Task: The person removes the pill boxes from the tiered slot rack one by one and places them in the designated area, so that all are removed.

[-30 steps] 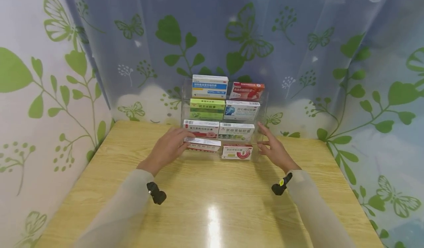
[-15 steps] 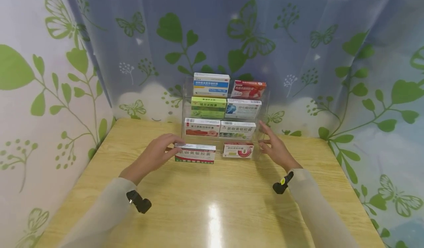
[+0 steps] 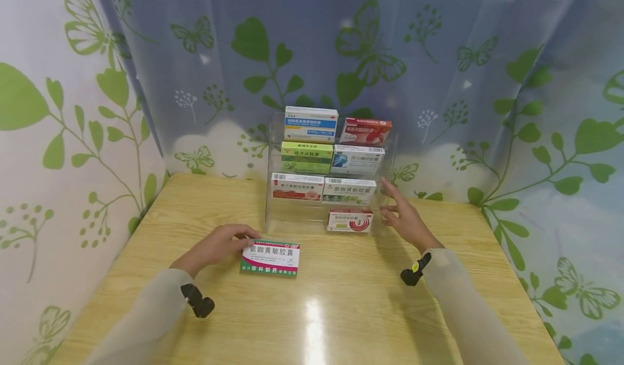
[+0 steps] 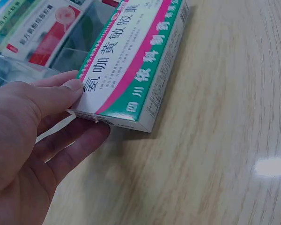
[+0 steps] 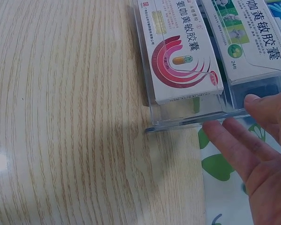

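My left hand (image 3: pixel 221 247) pinches the left end of a white, green and pink medicine box (image 3: pixel 270 259), low over the table in front of the rack. In the left wrist view the thumb (image 4: pixel 68 93) lies on the printed face, with fingers underneath. A clear acrylic display rack (image 3: pixel 297 221) stands at the back, holding several medicine boxes in tiers. My right hand (image 3: pixel 407 221) touches the rack's right side with fairly straight fingers. Close to it, a white box with red rings (image 5: pixel 185 56) sits in the lowest tier, at the right.
The third tier holds a red and white box (image 3: pixel 297 187) and a white and green box (image 3: pixel 348 191). Above are a green box (image 3: pixel 306 158), a white-blue box (image 3: pixel 357 160), a blue-banded box (image 3: pixel 310 125) and a red box (image 3: pixel 365 132). Patterned curtain (image 3: pixel 312 40) hangs behind the wooden table (image 3: pixel 361 311).
My left hand has drawn the medicine box out of the lowest tier's left side, toward me and leftward, and tipped it flatter. The right hand has stayed at the rack's side.
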A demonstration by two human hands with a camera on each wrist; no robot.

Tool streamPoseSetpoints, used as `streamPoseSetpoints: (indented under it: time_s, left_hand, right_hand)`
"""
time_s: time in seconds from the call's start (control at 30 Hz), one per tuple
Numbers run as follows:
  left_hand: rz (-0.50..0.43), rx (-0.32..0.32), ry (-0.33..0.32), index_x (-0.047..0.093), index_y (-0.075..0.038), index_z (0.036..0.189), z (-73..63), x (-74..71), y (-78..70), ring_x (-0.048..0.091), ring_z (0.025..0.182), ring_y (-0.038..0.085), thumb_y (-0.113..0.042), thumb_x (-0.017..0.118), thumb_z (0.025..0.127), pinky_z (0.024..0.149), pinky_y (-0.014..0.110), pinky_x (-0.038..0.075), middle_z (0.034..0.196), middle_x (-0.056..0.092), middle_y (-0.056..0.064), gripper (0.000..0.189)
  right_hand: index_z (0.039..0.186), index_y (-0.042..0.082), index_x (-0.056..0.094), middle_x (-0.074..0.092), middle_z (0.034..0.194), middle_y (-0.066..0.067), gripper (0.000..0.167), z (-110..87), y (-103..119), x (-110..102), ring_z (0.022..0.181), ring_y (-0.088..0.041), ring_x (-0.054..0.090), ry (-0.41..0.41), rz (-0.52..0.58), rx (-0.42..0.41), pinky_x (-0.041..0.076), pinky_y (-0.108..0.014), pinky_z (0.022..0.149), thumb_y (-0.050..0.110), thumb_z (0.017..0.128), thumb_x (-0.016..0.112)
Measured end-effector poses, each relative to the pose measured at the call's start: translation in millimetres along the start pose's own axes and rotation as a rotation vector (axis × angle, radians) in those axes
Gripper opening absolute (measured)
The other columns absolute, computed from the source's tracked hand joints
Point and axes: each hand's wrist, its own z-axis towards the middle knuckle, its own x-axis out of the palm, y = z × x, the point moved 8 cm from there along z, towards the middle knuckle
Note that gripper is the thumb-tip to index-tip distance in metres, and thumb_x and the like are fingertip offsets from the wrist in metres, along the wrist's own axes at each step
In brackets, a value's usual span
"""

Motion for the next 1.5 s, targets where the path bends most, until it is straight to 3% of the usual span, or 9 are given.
streamPoseSetpoints:
  time_s: [0.17, 0.37, 0.67, 0.83, 1.07, 1.3, 1.5]
  left_hand:
    - [-0.016, -0.032, -0.001, 0.078, -0.019, 0.129, 4.0, 8.1, 14.8, 0.066, 0.132, 0.033, -0.017, 0.062, 0.113, 0.115, 0.058, 0.052, 0.136, 0.075, 0.007, 0.024]
    - [-0.034, -0.029, -0.018, 0.077, -0.016, 0.132, 3.6, 12.8, 18.6, 0.061, 0.142, 0.038, -0.017, 0.061, 0.113, 0.120, 0.060, 0.049, 0.144, 0.072, 0.011, 0.025]
    - [-0.038, -0.073, -0.067, 0.073, -0.018, 0.136, 5.9, 6.6, 17.6, 0.067, 0.131, 0.030, -0.023, 0.062, 0.113, 0.113, 0.055, 0.055, 0.141, 0.072, 0.005, 0.026]
    - [-0.026, -0.018, -0.095, 0.074, -0.013, 0.135, 11.2, 0.6, -1.5, 0.068, 0.128, 0.028, -0.023, 0.065, 0.112, 0.108, 0.051, 0.059, 0.135, 0.075, 0.005, 0.027]
    - [0.002, 0.090, -0.068, 0.074, -0.007, 0.134, 26.6, 4.1, -36.1, 0.070, 0.121, 0.024, -0.023, 0.066, 0.111, 0.102, 0.046, 0.061, 0.127, 0.077, 0.005, 0.029]
    - [0.040, 0.151, -0.069, 0.073, -0.010, 0.133, 48.6, 3.1, -70.5, 0.069, 0.114, 0.023, -0.023, 0.064, 0.112, 0.102, 0.047, 0.060, 0.131, 0.076, 0.007, 0.027]
    - [0.059, 0.186, -0.076, 0.070, -0.014, 0.140, 71.6, 3.9, -102.7, 0.069, 0.121, 0.024, -0.023, 0.065, 0.112, 0.105, 0.046, 0.059, 0.141, 0.071, 0.008, 0.029]
  right_hand:
    - [0.175, 0.043, 0.009, 0.021, 0.177, -0.028, 0.091, 0.5, 1, 1, 0.143, -0.057, 0.054, -0.001, 0.009, -0.004, 0.063, -0.054, 0.101, -0.003, 0.111, 0.055]
    - [0.175, 0.043, 0.010, 0.022, 0.177, -0.028, 0.092, 0.3, 2, 1, 0.142, -0.056, 0.055, -0.006, 0.010, 0.001, 0.064, -0.054, 0.100, -0.003, 0.111, 0.056]
    - [0.175, 0.043, 0.009, 0.022, 0.177, -0.029, 0.091, 0.6, 3, 0, 0.142, -0.056, 0.056, -0.009, -0.009, -0.002, 0.064, -0.053, 0.099, -0.001, 0.112, 0.056]
    - [0.176, 0.043, 0.009, 0.022, 0.177, -0.029, 0.091, -0.3, 3, 0, 0.142, -0.056, 0.056, -0.011, -0.008, 0.000, 0.064, -0.054, 0.098, -0.001, 0.112, 0.056]
    - [0.175, 0.044, 0.009, 0.022, 0.177, -0.029, 0.090, -1.7, 2, 0, 0.141, -0.055, 0.056, -0.012, -0.017, 0.009, 0.064, -0.055, 0.099, -0.001, 0.112, 0.055]
    - [0.176, 0.043, 0.009, 0.022, 0.177, -0.029, 0.090, -1.1, 2, -1, 0.139, -0.055, 0.059, -0.014, -0.032, 0.008, 0.065, -0.053, 0.097, -0.001, 0.112, 0.056]
    - [0.176, 0.041, 0.010, 0.023, 0.177, -0.028, 0.090, -0.2, 1, -1, 0.138, -0.054, 0.060, -0.015, -0.039, 0.006, 0.065, -0.051, 0.097, -0.001, 0.112, 0.056]
